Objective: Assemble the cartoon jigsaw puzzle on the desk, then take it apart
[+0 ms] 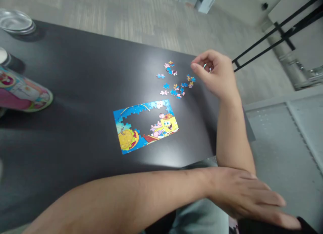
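Observation:
A jigsaw puzzle (128,147) lies on the dark table, its frame joined around a gap in the middle. It shows a yellow cartoon figure at its right and a burger at its lower left. Beyond it, several loose puzzle pieces (174,92) are scattered, blue, pink and orange. My right hand (214,70) hovers right of these pieces, fingers curled and thumb near the index finger. A small pale bluish bit shows inside the curl; what it is I cannot make out. My left hand (248,193) rests across my right arm near the elbow, fingers stretched out, holding nothing.
At the left, a printed cylindrical tin (25,92) lies near a white-topped object (3,55). A round metallic lid or dish (16,22) sits at the table's far left corner. Black metal bars (272,35) stand beyond the right end of the table (75,75).

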{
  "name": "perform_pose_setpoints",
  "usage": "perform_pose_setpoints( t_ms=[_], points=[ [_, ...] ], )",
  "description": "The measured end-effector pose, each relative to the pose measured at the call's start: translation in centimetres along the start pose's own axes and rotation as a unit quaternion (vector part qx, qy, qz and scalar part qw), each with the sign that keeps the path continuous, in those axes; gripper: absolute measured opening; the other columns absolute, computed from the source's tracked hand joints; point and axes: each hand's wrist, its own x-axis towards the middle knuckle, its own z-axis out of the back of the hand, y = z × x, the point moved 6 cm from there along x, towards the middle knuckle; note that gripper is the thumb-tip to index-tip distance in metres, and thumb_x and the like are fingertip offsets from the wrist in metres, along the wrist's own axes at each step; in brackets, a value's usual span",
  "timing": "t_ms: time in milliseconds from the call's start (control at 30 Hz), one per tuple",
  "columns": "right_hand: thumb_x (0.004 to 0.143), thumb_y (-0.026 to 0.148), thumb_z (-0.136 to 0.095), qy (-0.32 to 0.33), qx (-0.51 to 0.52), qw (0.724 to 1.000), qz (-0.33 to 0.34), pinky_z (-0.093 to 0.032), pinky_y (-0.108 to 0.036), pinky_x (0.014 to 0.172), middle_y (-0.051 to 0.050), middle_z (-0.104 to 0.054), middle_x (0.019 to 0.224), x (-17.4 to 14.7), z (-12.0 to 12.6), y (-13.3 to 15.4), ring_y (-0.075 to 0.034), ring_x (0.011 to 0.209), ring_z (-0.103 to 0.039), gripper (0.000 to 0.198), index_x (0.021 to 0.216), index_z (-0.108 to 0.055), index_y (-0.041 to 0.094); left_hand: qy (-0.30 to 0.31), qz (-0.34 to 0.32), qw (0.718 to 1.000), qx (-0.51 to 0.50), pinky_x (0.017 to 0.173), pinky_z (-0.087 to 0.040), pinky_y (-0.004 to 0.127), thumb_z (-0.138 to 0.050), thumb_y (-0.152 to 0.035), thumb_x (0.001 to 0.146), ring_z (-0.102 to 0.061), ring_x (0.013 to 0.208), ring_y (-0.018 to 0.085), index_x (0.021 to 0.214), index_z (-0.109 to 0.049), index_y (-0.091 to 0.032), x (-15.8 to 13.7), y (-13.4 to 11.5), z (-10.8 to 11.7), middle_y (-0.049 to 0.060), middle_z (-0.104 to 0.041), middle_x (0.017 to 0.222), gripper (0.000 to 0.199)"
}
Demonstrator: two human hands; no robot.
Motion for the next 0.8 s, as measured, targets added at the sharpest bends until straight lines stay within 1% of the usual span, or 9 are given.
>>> perform_pose_setpoints(
  t_ms=[67,100,167,233,333,467,533,633,800],
  points=[
    [0.109,0.046,-0.091,0.022,-0.044,0.998,-0.031,-0.059,-0.047,0.085,-0.008,-0.086,0.102,0.1,0.2,-1.1,-0.028,0.086,-0.069,0.017,0.109,-0.090,0.029,-0.049,-0.041,0.998,0.005,0.111,-0.062,0.009,-0.034,-0.017,0.113,-0.083,0.144,-0.003,0.174,-0.079,-0.059,-0.3,-0.6,0.0,-0.014,-0.087,0.167,0.087],
    [0.108,0.044,-0.091,0.034,-0.056,0.997,-0.039,-0.061,-0.048,0.088,-0.009,-0.088,0.104,0.0,0.2,-1.3,-0.029,0.090,-0.071,0.016,0.110,-0.090,0.029,-0.067,-0.052,0.996,0.004,0.111,-0.063,0.012,-0.037,-0.018,0.113,-0.085,0.142,-0.001,0.171,-0.083,-0.057,-0.4,-0.8,0.0,-0.012,-0.089,0.164,0.084],
    [0.103,0.040,-0.095,0.062,-0.065,0.995,-0.044,-0.063,-0.049,0.092,-0.009,-0.089,0.106,-0.1,0.1,-1.5,-0.030,0.093,-0.073,0.013,0.106,-0.091,0.028,-0.081,-0.049,0.996,0.006,0.110,-0.064,0.013,-0.041,-0.019,0.111,-0.085,0.141,-0.001,0.168,-0.085,-0.058,-0.6,-0.7,-0.3,-0.013,-0.090,0.161,0.082],
    [0.099,0.038,-0.098,0.096,-0.060,0.993,-0.043,-0.063,-0.049,0.093,-0.008,-0.089,0.104,-0.3,-0.2,-1.6,-0.030,0.092,-0.074,0.012,0.102,-0.091,0.028,-0.084,-0.054,0.995,0.004,0.109,-0.064,0.013,-0.043,-0.019,0.109,-0.086,0.140,0.000,0.168,-0.085,-0.056,-0.7,-0.7,-0.4,-0.014,-0.091,0.161,0.082],
    [0.098,0.038,-0.098,0.138,-0.044,0.988,-0.047,-0.062,-0.048,0.091,-0.006,-0.089,0.099,-0.4,-0.5,-2.1,-0.027,0.088,-0.072,0.012,0.101,-0.091,0.028,-0.093,-0.052,0.994,-0.001,0.110,-0.063,0.013,-0.044,-0.019,0.107,-0.086,0.139,-0.001,0.168,-0.087,-0.054,-0.8,-0.5,-0.3,-0.012,-0.092,0.158,0.082],
    [0.097,0.044,-0.099,0.126,-0.068,0.987,-0.079,-0.062,-0.047,0.090,-0.007,-0.090,0.095,-0.3,0.6,-3.4,-0.028,0.089,-0.073,0.019,0.096,-0.090,0.027,-0.080,-0.060,0.995,-0.005,0.113,-0.064,0.014,-0.043,-0.021,0.109,-0.085,0.142,0.000,0.169,-0.086,-0.054,-0.8,-0.5,-0.4,-0.009,-0.090,0.163,0.081],
    [0.095,0.046,-0.102,0.147,-0.081,0.980,-0.105,-0.062,-0.048,0.090,-0.008,-0.090,0.094,-0.4,0.9,-3.9,-0.029,0.090,-0.074,0.023,0.093,-0.090,0.026,-0.064,-0.062,0.996,-0.007,0.116,-0.064,0.016,-0.043,-0.023,0.111,-0.084,0.146,0.002,0.172,-0.083,-0.054,-0.7,-0.6,-0.7,-0.007,-0.088,0.167,0.079],
    [0.092,0.047,-0.108,0.186,-0.071,0.972,-0.126,-0.062,-0.048,0.088,-0.008,-0.090,0.095,-0.8,0.5,-4.0,-0.029,0.090,-0.076,0.026,0.096,-0.093,0.026,-0.063,-0.063,0.996,-0.023,0.117,-0.065,0.017,-0.043,-0.022,0.112,-0.085,0.144,0.003,0.171,-0.084,-0.052,-0.6,-0.7,-0.9,-0.008,-0.088,0.165,0.078],
    [0.092,0.037,-0.108,0.199,-0.029,0.972,-0.120,-0.062,-0.049,0.088,-0.007,-0.089,0.095,-1.0,-0.6,-3.4,-0.028,0.089,-0.078,0.019,0.099,-0.093,0.026,-0.067,-0.063,0.995,-0.034,0.110,-0.065,0.019,-0.043,-0.020,0.113,-0.087,0.138,0.004,0.171,-0.085,-0.050,-0.4,-0.9,-1.6,-0.008,-0.090,0.161,0.078]
  ],
)
